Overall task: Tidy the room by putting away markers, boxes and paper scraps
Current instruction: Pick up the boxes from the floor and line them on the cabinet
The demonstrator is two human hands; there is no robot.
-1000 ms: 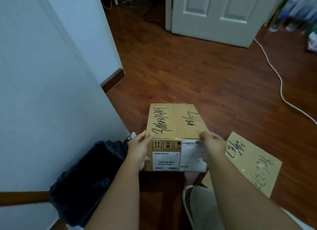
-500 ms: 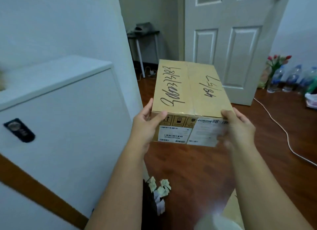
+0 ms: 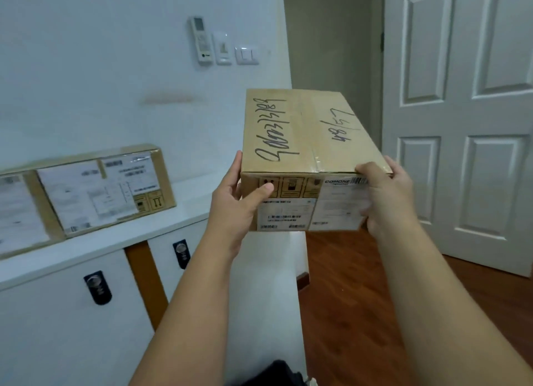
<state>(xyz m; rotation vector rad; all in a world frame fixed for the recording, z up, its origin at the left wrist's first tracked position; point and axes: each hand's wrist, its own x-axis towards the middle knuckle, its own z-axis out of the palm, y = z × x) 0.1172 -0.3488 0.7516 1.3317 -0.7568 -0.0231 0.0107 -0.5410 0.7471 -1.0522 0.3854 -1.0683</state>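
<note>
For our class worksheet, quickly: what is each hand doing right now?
Left hand: holds the cardboard box at its left near corner.
Right hand: holds the same box at its right near corner.

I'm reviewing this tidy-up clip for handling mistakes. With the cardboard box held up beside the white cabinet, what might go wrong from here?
1. The box is held only at its near corners by the left hand and right hand; its far end is unsupported, so it may tip forward.
2. The cabinet top already carries a labelled box, so setting this one down could knock that one.
3. The door stands close on the right; swinging the box might hit it.
</note>
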